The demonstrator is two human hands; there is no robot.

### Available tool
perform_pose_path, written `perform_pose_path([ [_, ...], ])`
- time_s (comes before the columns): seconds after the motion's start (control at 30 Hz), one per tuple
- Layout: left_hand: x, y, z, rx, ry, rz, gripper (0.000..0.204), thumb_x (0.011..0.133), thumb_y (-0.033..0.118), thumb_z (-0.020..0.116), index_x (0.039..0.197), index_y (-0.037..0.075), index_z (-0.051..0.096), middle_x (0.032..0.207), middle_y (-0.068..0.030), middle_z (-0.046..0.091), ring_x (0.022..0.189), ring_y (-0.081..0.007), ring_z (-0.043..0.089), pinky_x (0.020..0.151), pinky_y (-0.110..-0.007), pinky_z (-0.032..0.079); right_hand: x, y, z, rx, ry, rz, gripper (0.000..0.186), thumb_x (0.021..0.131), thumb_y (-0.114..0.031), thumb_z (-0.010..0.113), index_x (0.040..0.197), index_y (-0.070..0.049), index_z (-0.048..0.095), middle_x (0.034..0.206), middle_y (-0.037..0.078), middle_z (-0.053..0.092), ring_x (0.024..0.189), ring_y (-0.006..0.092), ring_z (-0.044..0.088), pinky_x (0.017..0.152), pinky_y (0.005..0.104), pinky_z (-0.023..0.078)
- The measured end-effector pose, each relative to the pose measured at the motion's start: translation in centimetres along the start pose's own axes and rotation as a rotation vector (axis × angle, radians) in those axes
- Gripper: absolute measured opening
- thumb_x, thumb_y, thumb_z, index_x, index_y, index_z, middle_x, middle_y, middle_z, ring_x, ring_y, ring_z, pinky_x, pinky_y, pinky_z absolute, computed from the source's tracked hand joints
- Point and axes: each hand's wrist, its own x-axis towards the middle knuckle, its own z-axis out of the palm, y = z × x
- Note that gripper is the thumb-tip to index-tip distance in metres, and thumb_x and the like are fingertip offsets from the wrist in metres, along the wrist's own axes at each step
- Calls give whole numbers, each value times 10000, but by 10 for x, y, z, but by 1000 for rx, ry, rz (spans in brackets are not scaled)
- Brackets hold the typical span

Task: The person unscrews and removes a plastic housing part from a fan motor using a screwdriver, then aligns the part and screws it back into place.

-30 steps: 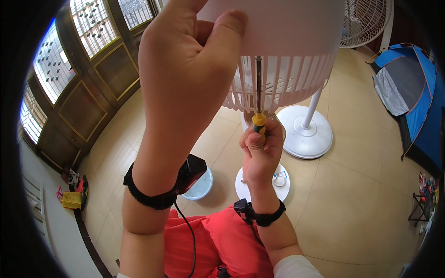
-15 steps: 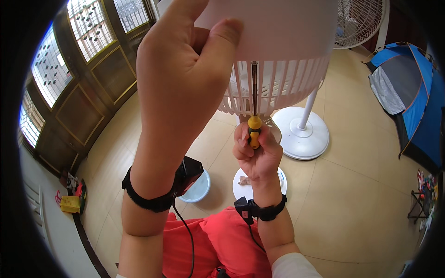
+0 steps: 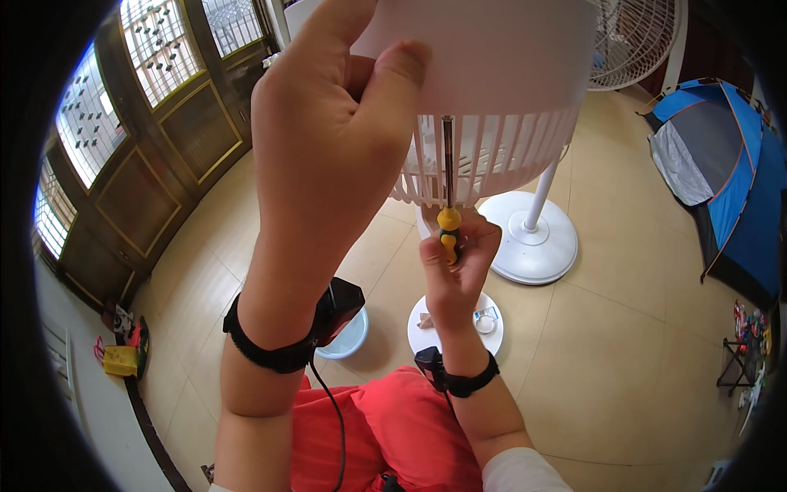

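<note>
The white plastic housing (image 3: 508, 61) of a fan fills the top middle, with a slatted white grille (image 3: 492, 156) below its smooth band. My left hand (image 3: 336, 115) grips the housing's left side, thumb flat on the front; its other fingers are mostly hidden behind my hand. Under the grille, my right hand (image 3: 463, 258) is closed round the yellow and black handle of a screwdriver (image 3: 448, 220). The long shaft points straight up in front of the slats. Its tip reaches the housing's lower edge, where I cannot make out the screw.
Beneath my right hand is a round white base (image 3: 426, 336) with small items on it. A light blue basin (image 3: 348, 336) stands left of it. Behind are a white stand base (image 3: 525, 238) and a wire fan guard (image 3: 635, 45). A blue tent (image 3: 742, 189) is at right, wooden doors (image 3: 139, 193) at left.
My right hand has turned about the screwdriver handle, its wrist swinging round and the fingers shifting to the right side. My left hand keeps its grip on the housing. The view has shifted slightly.
</note>
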Motion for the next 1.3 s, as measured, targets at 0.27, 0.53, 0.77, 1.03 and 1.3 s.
perform_pose_path([
  [0.27, -2, -10, 1, 220, 76, 155, 456, 893, -49, 505, 1329, -99, 378, 1152, -193, 587, 762, -122, 649, 642, -216, 530, 3, -2, 4, 363, 68, 114, 362, 826, -196, 721, 1024, -21, 473, 850, 55, 513, 626, 77, 402, 550, 189, 349],
  [0.53, 1, -15, 6, 226, 76, 214, 455, 885, -62, 505, 1325, -93, 392, 1134, -185, 597, 716, -84, 628, 588, -195, 497, 32, 7, -29, 902, -445, 580, 397, 882, -376, 615, 917, 11, 535, 783, 112, 534, 534, 90, 366, 475, 205, 318],
  [0.77, 4, -17, -13, 122, -2, 83, 456, 880, -76, 492, 1327, -75, 402, 1122, -168, 600, 702, -76, 619, 593, -195, 493, 23, -12, -15, 708, -493, 536, 511, 938, -486, 459, 894, 12, 560, 707, 75, 496, 528, 89, 383, 481, 215, 325],
  [1.03, -3, -21, -8, 304, 58, 165, 459, 879, 4, 549, 1328, 18, 452, 929, -75, 611, 602, -23, 506, 523, -178, 377, -2, 2, 2, -67, 67, -117, 476, 847, -264, 700, 1132, -33, 396, 850, -1, 447, 694, 63, 387, 623, 189, 345],
  [1.3, -1, -30, -12, 304, 93, 166, 459, 889, 79, 589, 1336, 115, 492, 658, 25, 614, 503, 27, 402, 458, -162, 269, -1, 6, 8, 352, 107, -11, 420, 829, -314, 713, 1052, -28, 501, 837, 41, 522, 612, 68, 402, 550, 204, 339],
])
